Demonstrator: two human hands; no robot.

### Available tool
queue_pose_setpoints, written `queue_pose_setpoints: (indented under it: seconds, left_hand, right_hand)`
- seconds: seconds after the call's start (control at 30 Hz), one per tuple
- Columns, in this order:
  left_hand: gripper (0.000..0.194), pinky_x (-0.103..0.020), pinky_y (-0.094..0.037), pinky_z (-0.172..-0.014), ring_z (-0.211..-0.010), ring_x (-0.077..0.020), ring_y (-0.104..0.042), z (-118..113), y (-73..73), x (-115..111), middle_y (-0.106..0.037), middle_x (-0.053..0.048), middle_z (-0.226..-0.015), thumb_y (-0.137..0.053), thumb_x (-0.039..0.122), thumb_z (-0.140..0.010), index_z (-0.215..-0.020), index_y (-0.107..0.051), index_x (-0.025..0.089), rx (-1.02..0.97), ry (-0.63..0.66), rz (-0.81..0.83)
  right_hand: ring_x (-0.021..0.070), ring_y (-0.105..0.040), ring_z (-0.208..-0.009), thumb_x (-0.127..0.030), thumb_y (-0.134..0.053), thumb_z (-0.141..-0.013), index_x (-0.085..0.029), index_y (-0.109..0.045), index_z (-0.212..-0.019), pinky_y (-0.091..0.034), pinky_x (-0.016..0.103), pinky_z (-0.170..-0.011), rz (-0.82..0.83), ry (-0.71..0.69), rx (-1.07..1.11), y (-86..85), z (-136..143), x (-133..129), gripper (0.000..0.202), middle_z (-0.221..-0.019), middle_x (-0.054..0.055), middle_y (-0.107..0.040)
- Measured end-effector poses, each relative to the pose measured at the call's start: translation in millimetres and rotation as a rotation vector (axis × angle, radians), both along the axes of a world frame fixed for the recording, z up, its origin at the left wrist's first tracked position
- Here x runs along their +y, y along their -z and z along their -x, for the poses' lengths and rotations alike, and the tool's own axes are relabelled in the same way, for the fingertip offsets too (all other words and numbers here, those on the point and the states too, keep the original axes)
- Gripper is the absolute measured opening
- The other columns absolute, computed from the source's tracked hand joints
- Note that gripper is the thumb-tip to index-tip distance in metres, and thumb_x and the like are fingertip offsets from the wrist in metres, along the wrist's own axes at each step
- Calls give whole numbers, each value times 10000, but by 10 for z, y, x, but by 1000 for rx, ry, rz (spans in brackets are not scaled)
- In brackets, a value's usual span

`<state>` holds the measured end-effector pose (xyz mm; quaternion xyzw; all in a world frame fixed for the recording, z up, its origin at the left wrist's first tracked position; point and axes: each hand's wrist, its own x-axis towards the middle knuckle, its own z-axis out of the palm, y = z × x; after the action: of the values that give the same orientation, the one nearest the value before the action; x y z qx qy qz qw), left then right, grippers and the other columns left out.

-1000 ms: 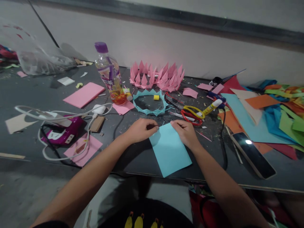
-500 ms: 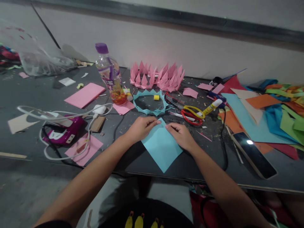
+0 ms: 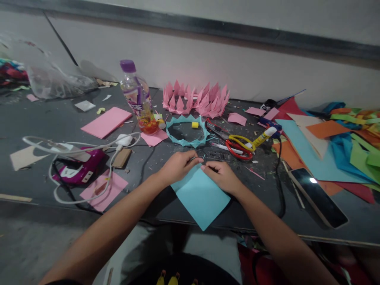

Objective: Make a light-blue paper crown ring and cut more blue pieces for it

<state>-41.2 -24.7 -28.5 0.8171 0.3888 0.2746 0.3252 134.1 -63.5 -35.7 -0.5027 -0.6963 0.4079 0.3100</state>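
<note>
A square sheet of light blue paper (image 3: 201, 198) lies turned like a diamond at the table's front edge, its lowest corner pointing toward me. My left hand (image 3: 181, 165) pinches its far corner from the left, thumb and fingers together. From the right, my right hand (image 3: 219, 174) grips the same corner area, fingers curled. Between the fingertips pokes a small light blue tip; the fold there is mostly covered. Just beyond my hands sits a light blue ring of folded paper points (image 3: 187, 142). Behind it stand pink folded-paper rings (image 3: 179, 107).
At the right of the ring lie scissors (image 3: 239, 148), a glue stick (image 3: 264, 137) and a phone (image 3: 319, 198). Coloured paper (image 3: 308, 138) piles up far right. A drink bottle (image 3: 139, 99), pink sheets (image 3: 107, 122) and a purple power adapter (image 3: 80, 166) with cables occupy the left.
Both hands and the blue sheet have come a little nearer to me, and the sheet's lowest corner now reaches past the table edge. Less of the far corner shows between the fingers.
</note>
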Motion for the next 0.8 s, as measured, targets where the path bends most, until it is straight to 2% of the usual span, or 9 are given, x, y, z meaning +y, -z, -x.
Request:
queue_pose_setpoints:
  seconds: [0.23,0.47,0.6,0.7,0.8]
  left_hand:
    - [314,-217,-250,-513,-508,-92,-305,161,-57,147,-294,63,-528,-434,378,-843,-600,-385,185,-104,-141,-69]
    - [311,-227,-260,-502,-526,-103,-336,248,-94,246,-347,45,-549,-452,434,-816,-632,-438,183,-175,-327,-47]
    - [306,-222,-264,-480,-520,-101,-342,229,-78,263,-357,42,-553,-465,439,-808,-662,-488,172,-210,-309,12]
    - [263,-206,-269,-439,-493,-94,-359,198,-46,252,-380,46,-553,-470,415,-822,-770,-529,164,-234,-284,78]
    - [247,-187,-311,-383,-448,-88,-416,171,-6,227,-409,51,-579,-454,418,-848,-871,-503,177,-301,-247,216]
  right_hand:
    - [94,-332,-535,-442,-468,-803,-182,-457,-559,-263,237,-508,52,-16,-32,-97,-95,24,356,-549,-40,-362]
    - [116,-378,-526,-446,-488,-773,-197,-454,-549,-299,251,-516,17,96,12,-148,-201,45,337,-521,-31,-382]
    - [111,-342,-511,-457,-503,-767,-198,-446,-545,-273,255,-500,-34,177,28,-130,-217,64,346,-513,-35,-353]
    - [106,-317,-498,-487,-516,-758,-198,-466,-562,-263,256,-483,-78,308,100,-90,-243,97,353,-523,-38,-345]
    - [115,-372,-491,-541,-518,-752,-197,-527,-625,-296,255,-480,-103,436,163,-61,-294,137,367,-528,-32,-407]
